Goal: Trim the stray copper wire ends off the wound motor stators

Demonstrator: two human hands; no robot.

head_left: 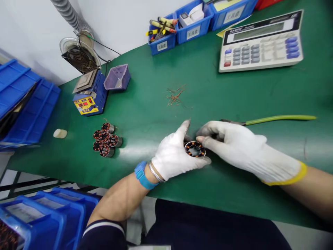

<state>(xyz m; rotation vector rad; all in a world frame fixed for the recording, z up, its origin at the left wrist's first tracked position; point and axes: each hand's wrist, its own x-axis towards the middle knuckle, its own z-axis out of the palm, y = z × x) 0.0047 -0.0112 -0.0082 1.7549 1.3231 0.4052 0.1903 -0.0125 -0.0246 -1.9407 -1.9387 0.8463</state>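
Observation:
Gloved in white, my left hand (173,151) wraps round a motor stator (195,149), a metal ring with copper windings and black slots inside, its open end facing up. At the stator's right rim is my right hand (229,142), thumb and forefinger brought together in a pinch; whatever lies between those fingertips is too small to make out. Several similar stators (105,139) stand grouped on the green table to the left. Pliers with green handles (281,119) lie just beyond my right hand. Copper wire clippings (175,95) are scattered ahead of my hands.
A blue soldering pot unit (90,99) and a purple tray (118,77) stand at the back left, near a fume duct (80,57). Blue tool boxes (162,43) line the back edge. A large calculator (261,41) lies back right. Blue crates (47,215) are stacked lower left.

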